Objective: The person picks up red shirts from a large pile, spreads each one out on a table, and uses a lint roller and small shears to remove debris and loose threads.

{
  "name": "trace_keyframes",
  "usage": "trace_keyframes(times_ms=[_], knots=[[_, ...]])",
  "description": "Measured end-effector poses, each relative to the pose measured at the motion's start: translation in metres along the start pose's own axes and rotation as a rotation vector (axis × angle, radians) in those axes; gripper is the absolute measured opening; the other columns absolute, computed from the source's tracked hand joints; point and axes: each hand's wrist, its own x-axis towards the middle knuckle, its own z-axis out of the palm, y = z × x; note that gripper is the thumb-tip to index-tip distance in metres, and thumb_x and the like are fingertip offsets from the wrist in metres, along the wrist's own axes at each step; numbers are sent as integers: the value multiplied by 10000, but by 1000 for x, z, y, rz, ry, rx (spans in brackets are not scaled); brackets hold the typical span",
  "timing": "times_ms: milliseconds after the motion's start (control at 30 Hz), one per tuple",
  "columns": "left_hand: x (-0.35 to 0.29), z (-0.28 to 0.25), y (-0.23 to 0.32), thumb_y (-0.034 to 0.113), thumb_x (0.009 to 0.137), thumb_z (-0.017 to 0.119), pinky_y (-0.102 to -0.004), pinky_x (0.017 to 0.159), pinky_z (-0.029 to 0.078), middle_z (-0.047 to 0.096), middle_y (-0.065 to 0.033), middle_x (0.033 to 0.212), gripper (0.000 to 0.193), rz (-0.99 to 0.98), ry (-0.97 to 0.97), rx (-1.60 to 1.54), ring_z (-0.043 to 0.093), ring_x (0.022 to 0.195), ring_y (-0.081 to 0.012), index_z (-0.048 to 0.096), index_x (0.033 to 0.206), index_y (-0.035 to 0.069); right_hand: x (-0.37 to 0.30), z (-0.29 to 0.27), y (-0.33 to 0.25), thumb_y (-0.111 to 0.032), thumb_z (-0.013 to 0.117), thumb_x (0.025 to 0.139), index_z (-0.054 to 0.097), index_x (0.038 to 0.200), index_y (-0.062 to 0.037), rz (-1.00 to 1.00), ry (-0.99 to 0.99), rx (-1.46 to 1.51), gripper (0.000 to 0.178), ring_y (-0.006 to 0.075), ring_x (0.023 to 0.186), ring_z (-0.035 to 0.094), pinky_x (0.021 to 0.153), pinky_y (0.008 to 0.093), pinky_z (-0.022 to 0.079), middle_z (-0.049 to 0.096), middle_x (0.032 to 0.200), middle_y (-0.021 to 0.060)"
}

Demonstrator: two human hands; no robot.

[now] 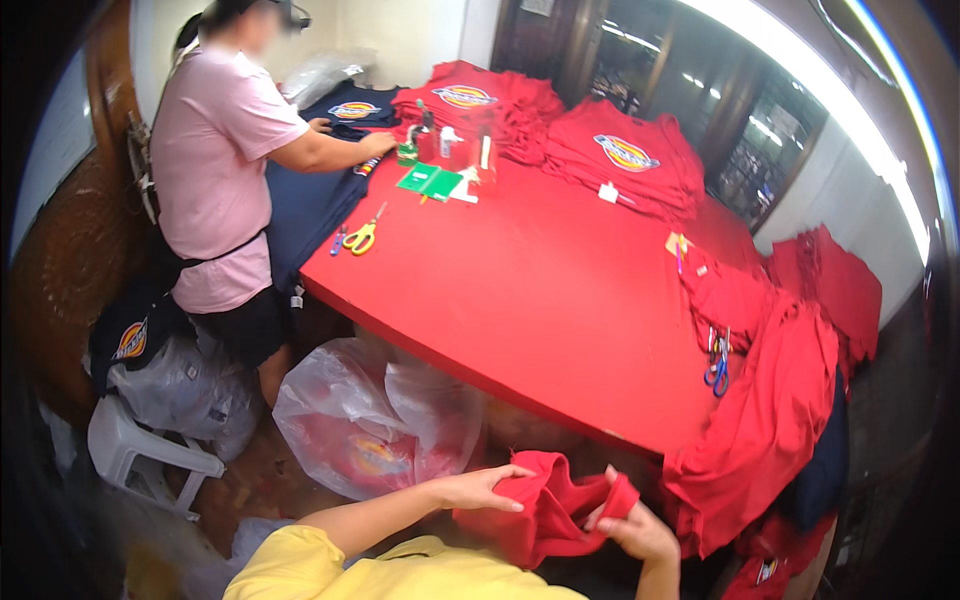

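Observation:
A bunched red shirt [545, 515] is held in front of my body, below the near edge of the table. My left hand [478, 490] grips its left side, the thumb over the cloth and part of the fingers hidden by it. On the other side my right hand [640, 530] pinches a folded band of the same shirt, which stands up in a loop. Which part of the shirt this band is, I cannot tell. The red table [520, 310] lies just beyond my hands.
Stacks of red printed shirts [625, 150] line the table's far side. Loose red shirts [765, 400] drape over its right edge, near blue-handled scissors [716, 375]. Yellow scissors [362, 236] lie at left. A clear bag [370, 420], a white stool [150, 450] and a co-worker [215, 180] handling dark shirts are left.

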Motion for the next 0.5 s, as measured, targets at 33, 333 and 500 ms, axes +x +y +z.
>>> trace_keyframes(times_ms=[33,333,500], knots=[[-4,6,-20,294,899,671,-333,1059,369,571,-80,1307,585,29,50,116,493,1236,-193,458,1404,89,2,-10,-21,-118,644,837,427,1417,-128,75,99,-76,619,201,855,626,813,347,483,649,905,104],[-28,4,45,364,843,725,-391,967,460,632,-132,1175,640,510,380,911,562,1156,-263,503,1384,106,-3,-22,-117,50,580,729,679,889,-27,-432,656,-1167,203,283,720,587,665,373,477,597,788,130],[20,39,101,259,816,716,-405,659,495,619,-169,847,275,580,248,479,622,788,-362,586,902,33,16,51,-108,16,660,674,581,1025,-59,-721,197,-1195,368,287,756,575,647,370,491,550,900,111]])
